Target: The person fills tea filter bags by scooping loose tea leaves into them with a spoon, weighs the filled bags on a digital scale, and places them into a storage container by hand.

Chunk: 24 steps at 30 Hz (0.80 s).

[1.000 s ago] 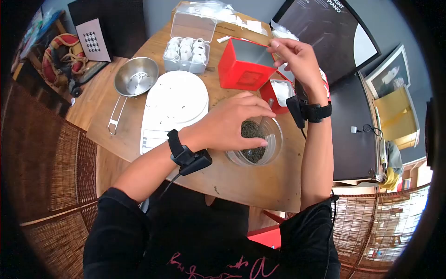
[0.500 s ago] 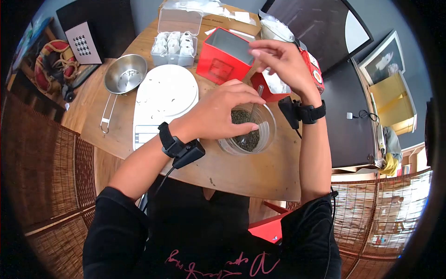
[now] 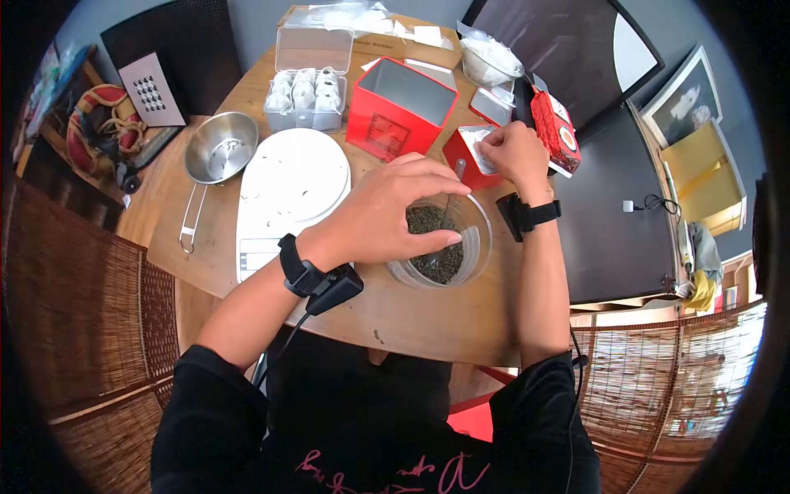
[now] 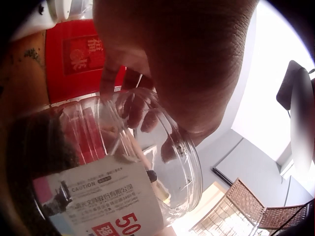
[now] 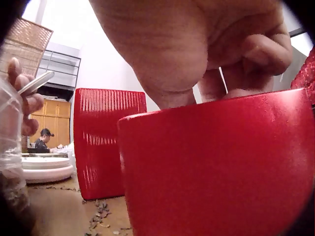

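Observation:
My left hand (image 3: 383, 202) grips a clear plastic jar (image 3: 480, 259) near its mouth, its thumb over the opening and its fingers at the far rim. Dark loose tea leaves (image 3: 424, 221) fill the jar's lower part. A spoon (image 3: 459, 170) stands in them, its handle leaning on the rim by my index finger. My right hand (image 3: 520, 156) reaches down into a small red box (image 3: 467, 169) holding white pouches (image 3: 477, 136). In the right wrist view, the red box wall (image 5: 216, 167) hides those fingertips, so I cannot tell whether they pinch a pouch.
A tall red box (image 3: 395, 115) stands open behind the jar. Left are a white scale (image 3: 296, 177) with stray leaves, a steel pan (image 3: 222, 148) and a plastic case (image 3: 304, 119) of filled white bags. A red packet (image 3: 555, 132) lies right; more leaves dot the table (image 3: 436, 329).
My right hand has come down from beside the tall red box's rim into the small red box. My left hand has stayed at the jar. The head view has shifted slightly.

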Motion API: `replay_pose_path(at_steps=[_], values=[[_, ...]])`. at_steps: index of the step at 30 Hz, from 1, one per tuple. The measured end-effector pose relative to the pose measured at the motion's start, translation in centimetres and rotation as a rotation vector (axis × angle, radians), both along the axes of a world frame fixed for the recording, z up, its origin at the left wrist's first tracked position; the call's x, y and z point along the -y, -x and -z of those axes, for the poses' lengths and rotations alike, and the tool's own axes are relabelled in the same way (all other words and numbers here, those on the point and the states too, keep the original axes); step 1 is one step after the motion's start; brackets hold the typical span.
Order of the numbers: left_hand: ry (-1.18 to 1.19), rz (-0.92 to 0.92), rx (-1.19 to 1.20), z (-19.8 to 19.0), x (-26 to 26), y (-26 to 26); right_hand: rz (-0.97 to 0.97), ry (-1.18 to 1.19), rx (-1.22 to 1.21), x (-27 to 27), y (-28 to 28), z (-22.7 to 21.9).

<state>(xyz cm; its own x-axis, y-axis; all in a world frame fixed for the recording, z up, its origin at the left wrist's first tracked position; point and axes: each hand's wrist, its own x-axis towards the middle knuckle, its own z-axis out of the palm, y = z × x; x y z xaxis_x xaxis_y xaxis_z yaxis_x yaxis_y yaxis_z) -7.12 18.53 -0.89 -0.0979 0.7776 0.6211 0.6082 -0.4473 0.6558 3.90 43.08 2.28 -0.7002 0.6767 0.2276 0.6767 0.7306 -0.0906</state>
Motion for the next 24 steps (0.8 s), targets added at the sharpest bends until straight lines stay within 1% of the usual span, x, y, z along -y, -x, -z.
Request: replay_pose_path(at_steps=[4,6,7,9,10,12,13,15,20,21,23,24], values=[[0.014,-0.006,-0.019,-0.2,-0.1,-0.1,-0.017,0.088,-0.105,-1.5,-0.6,0.0],[0.056,-0.027,0.009,-0.4,-0.1,-0.2,-0.031,0.204,-0.204,-2.6,-0.8,0.5],[0.075,-0.028,-0.001,-0.5,0.0,-0.2,-0.02,0.21,-0.212,-2.8,-0.9,0.2],[0.081,-0.021,0.015,-0.6,0.0,-0.4,-0.113,0.413,-0.282,-3.5,-1.4,-1.1],[0.078,-0.028,0.039,-0.7,-0.1,-0.4,-0.103,0.419,-0.288,-3.5,-1.7,-1.6],[0.094,-0.021,0.036,-0.8,-0.1,-0.4,-0.239,0.612,-0.516,-3.4,-2.5,-2.9],[0.101,-0.022,0.035,-0.9,-0.1,-0.4,-0.269,0.613,-0.554,-2.7,-2.9,-3.6],[0.104,-0.022,0.029,-1.0,-0.1,-0.5,-0.26,0.638,-0.574,-1.7,-3.5,-5.1],[0.114,-0.028,0.023,-0.8,-0.2,-0.4,-0.295,0.664,-0.586,-1.1,-3.9,-5.8],[0.128,-0.034,0.048,-0.8,-0.1,-0.4,-0.291,0.671,-0.593,-0.8,-4.0,-6.0],[0.144,-0.042,0.063,-0.8,-0.1,-0.2,-0.389,0.761,-0.505,-0.3,-4.0,-6.7],[0.152,-0.073,0.163,-0.7,-0.2,-0.3,-0.389,0.767,-0.51,0.2,-3.8,-7.0]])
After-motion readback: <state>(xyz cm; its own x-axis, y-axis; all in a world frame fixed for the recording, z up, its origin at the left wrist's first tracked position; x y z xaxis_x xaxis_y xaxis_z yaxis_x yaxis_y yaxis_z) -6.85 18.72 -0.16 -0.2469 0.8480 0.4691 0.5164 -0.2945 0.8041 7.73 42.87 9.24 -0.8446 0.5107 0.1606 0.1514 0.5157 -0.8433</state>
